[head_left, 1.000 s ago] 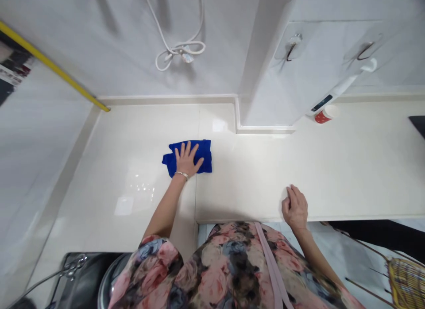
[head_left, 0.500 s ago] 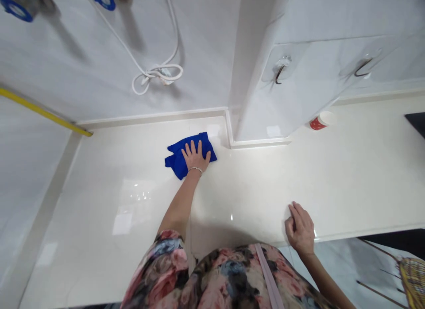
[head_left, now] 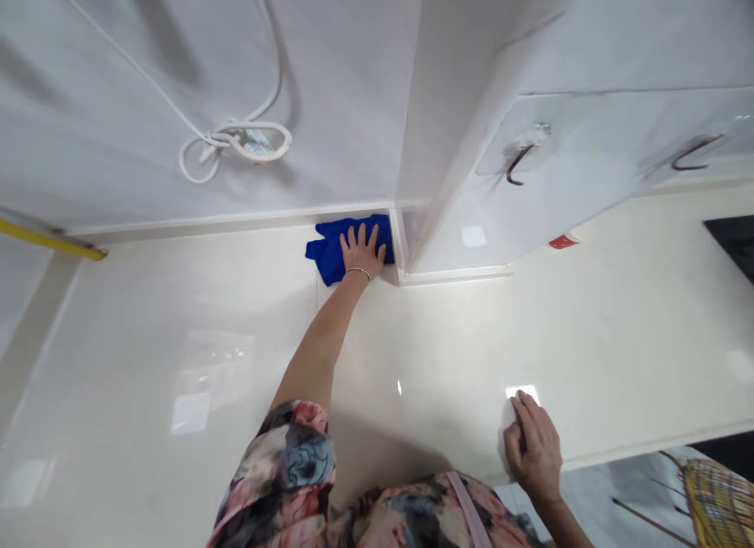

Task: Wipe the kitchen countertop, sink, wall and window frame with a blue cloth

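A blue cloth (head_left: 330,250) lies on the cream countertop (head_left: 471,344), pushed into the back corner where the wall meets a white column. My left hand (head_left: 360,251) lies flat on the cloth with fingers stretched out and spread, a thin bracelet at the wrist. My right hand (head_left: 535,446) rests near the counter's front edge, fingers curled loosely on the surface with nothing in them.
A white column (head_left: 448,140) juts out right of the cloth. A coiled white cord (head_left: 236,144) hangs on the back wall. Metal hooks (head_left: 518,162) are on the column's side. A red cup (head_left: 562,241) peeks out behind it. A wicker basket (head_left: 719,501) stands lower right.
My left hand has slid the blue cloth away from me and to the right, up to the back wall beside the column. My right hand has stayed on the front edge.
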`<state>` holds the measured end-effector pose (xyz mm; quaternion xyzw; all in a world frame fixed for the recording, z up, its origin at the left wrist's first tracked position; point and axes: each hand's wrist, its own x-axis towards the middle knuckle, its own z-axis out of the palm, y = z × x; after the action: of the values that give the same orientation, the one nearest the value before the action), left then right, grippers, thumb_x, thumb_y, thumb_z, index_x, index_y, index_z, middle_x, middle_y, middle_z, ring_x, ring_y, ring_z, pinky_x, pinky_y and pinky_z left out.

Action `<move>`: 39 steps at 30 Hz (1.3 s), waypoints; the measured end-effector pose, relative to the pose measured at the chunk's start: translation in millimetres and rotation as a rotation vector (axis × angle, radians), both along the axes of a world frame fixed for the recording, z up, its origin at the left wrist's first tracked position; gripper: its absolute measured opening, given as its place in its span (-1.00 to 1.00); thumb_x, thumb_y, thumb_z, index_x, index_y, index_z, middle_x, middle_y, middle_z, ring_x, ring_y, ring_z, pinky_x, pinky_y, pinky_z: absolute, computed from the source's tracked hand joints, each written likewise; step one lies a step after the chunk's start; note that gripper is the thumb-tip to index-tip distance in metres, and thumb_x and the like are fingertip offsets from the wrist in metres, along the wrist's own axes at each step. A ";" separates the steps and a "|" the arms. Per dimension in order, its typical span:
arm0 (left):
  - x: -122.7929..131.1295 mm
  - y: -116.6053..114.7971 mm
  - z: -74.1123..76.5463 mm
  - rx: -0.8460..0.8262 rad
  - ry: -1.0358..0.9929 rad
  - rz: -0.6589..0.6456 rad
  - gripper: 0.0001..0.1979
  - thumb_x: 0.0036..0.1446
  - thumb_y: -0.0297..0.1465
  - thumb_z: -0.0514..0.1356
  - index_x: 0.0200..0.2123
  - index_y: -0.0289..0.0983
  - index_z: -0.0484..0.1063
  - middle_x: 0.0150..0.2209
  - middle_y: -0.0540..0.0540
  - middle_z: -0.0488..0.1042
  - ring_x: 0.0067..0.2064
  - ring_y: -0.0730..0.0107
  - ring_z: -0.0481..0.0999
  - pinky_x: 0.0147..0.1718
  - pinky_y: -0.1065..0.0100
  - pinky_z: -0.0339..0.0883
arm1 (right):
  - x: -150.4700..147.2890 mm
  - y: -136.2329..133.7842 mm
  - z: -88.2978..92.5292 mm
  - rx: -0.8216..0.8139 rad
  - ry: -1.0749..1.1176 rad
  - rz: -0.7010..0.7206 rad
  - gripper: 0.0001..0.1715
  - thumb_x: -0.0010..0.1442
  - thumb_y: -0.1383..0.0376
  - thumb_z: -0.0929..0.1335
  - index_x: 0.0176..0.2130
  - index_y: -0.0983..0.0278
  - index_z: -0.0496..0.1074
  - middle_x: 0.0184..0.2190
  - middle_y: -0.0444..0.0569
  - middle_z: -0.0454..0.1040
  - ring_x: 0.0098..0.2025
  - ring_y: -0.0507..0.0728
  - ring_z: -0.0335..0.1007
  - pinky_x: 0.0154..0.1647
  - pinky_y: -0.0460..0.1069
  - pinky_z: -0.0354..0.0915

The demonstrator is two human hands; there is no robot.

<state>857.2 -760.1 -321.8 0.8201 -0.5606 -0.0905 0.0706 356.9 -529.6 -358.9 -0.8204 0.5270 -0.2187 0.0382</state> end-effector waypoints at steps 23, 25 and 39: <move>-23.7 58.4 -9.7 -0.059 -0.003 -0.152 -0.29 0.43 -0.07 -0.13 0.53 -0.20 0.08 0.58 -0.13 -0.05 0.58 -0.08 -0.17 0.53 -0.13 -0.36 | 2.1 -12.0 -8.2 -0.106 -0.038 0.039 -0.38 0.38 0.38 0.29 0.38 0.19 0.31 0.33 0.11 0.42 0.37 0.27 0.34 0.40 0.32 0.30; -34.5 77.9 -9.4 -0.048 -0.001 -0.167 -0.29 0.44 -0.07 -0.13 0.53 -0.21 0.08 0.58 -0.12 -0.05 0.58 -0.05 -0.16 0.53 -0.13 -0.36 | 3.0 -13.1 -10.1 -0.129 -0.038 0.038 -0.40 0.38 0.38 0.28 0.36 0.20 0.33 0.32 0.10 0.43 0.37 0.26 0.35 0.41 0.30 0.29; -151.1 251.8 -11.8 -0.096 0.070 -0.533 -0.27 0.35 -0.06 0.15 0.51 -0.09 0.16 0.56 -0.21 -0.02 0.56 -0.19 -0.10 0.50 -0.24 -0.20 | 3.8 -19.2 -25.9 -0.212 -0.092 0.044 -0.41 0.38 0.37 0.27 0.35 0.23 0.36 0.31 0.11 0.44 0.35 0.24 0.34 0.42 0.28 0.27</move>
<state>706.1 -508.3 -333.6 0.6358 -0.7575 -0.1074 0.1025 360.7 -548.8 -384.8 -0.8203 0.4805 -0.3098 -0.0196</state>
